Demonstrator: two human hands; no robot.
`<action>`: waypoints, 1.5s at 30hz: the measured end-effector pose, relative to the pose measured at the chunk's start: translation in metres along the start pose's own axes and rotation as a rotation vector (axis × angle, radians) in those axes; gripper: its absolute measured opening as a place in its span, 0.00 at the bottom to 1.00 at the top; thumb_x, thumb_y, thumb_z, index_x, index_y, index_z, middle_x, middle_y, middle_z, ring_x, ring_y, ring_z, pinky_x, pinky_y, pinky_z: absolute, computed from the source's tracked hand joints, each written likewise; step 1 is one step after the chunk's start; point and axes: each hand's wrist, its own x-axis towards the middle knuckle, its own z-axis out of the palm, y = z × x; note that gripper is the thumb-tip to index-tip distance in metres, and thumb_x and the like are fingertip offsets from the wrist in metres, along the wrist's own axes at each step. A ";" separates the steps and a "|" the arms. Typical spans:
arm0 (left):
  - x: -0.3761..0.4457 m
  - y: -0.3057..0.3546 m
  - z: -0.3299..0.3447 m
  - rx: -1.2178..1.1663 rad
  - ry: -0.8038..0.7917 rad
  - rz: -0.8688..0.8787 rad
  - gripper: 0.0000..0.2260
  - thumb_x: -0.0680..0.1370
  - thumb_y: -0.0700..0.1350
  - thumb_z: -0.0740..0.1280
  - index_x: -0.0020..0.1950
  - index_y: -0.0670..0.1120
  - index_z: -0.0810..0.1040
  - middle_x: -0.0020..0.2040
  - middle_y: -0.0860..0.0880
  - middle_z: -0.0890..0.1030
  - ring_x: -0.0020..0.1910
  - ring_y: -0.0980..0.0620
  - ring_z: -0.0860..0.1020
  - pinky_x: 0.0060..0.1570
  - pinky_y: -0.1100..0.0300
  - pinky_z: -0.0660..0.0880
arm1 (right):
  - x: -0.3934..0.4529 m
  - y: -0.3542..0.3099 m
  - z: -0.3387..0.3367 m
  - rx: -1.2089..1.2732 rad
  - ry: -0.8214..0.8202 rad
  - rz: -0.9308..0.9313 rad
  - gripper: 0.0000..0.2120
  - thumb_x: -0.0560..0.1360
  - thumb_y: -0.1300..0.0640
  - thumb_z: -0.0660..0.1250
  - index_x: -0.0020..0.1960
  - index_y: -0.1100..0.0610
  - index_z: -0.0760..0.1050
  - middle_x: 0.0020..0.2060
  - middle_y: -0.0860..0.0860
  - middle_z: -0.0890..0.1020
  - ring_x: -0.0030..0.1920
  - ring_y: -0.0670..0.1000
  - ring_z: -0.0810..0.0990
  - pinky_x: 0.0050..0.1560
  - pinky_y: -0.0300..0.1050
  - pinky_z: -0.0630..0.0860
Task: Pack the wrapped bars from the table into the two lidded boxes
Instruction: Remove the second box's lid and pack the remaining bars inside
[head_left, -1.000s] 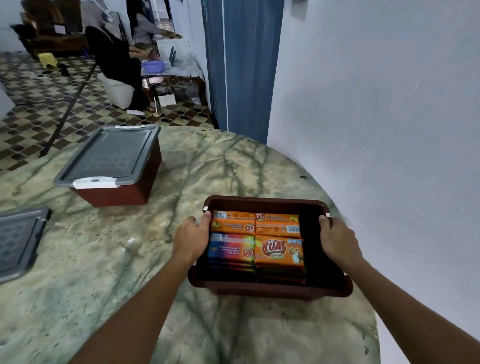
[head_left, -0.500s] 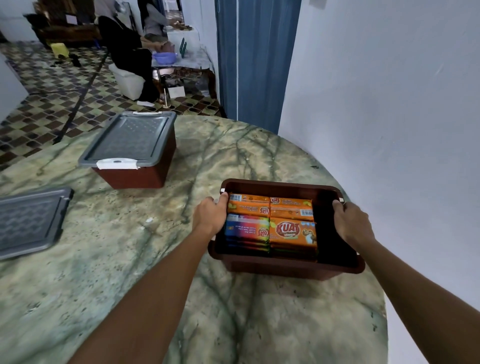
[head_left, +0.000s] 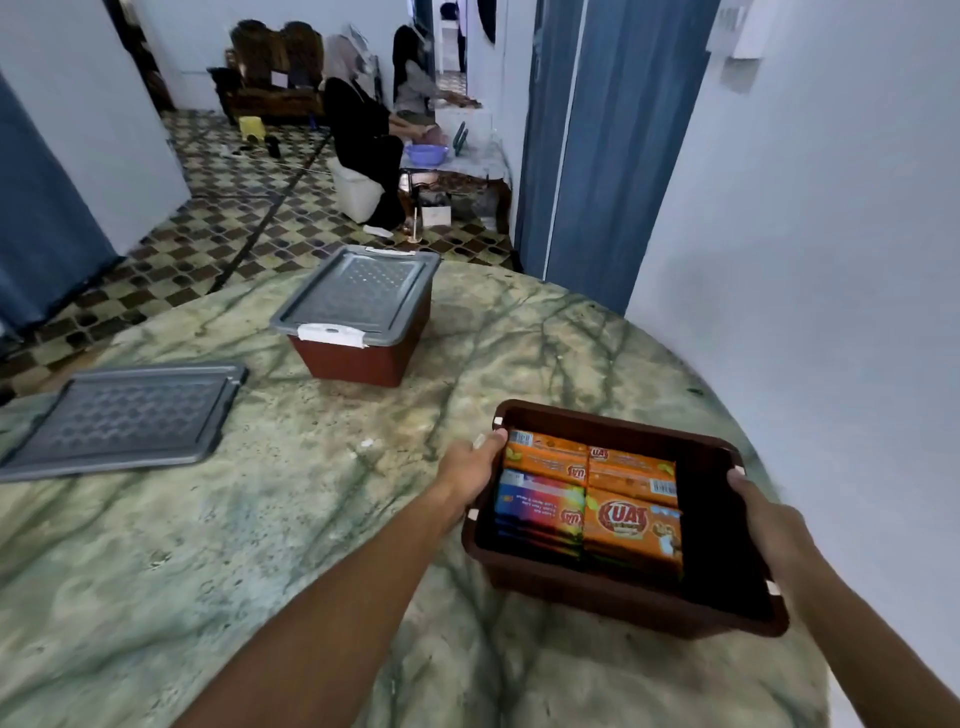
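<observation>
Open box (head_left: 613, 597) of bars (head_left: 631, 525) — both hands still gripping, shifted right

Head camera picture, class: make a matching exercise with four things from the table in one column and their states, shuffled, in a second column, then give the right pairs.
Things:
1. open box
2. far box
3. loose lid
4. wrapped bars

States:
A. lying flat on the table, on no box
B. closed with a grey lid
C. packed side by side inside a box
D. held at both short ends by the left hand and right hand

Pairs: 1-D, 2-B, 3-A, 4-C
</observation>
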 end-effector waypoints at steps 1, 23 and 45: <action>-0.007 -0.005 -0.007 -0.023 0.007 0.001 0.19 0.76 0.58 0.66 0.45 0.42 0.82 0.43 0.44 0.85 0.43 0.45 0.84 0.49 0.47 0.80 | -0.004 0.000 0.003 0.000 0.001 -0.005 0.22 0.76 0.41 0.64 0.41 0.61 0.77 0.37 0.57 0.80 0.39 0.59 0.79 0.45 0.50 0.75; -0.115 -0.105 -0.364 -0.136 0.257 0.055 0.21 0.77 0.56 0.66 0.51 0.37 0.79 0.43 0.42 0.85 0.40 0.44 0.84 0.42 0.52 0.81 | -0.227 -0.026 0.264 0.039 -0.221 -0.163 0.25 0.73 0.41 0.68 0.41 0.65 0.82 0.36 0.59 0.85 0.34 0.56 0.83 0.35 0.44 0.74; -0.020 -0.059 -0.435 0.029 -0.221 0.123 0.16 0.78 0.53 0.66 0.46 0.39 0.81 0.33 0.47 0.85 0.31 0.51 0.83 0.28 0.62 0.76 | -0.329 -0.022 0.333 0.322 0.179 0.014 0.20 0.74 0.44 0.68 0.44 0.62 0.83 0.37 0.59 0.85 0.39 0.62 0.85 0.45 0.54 0.82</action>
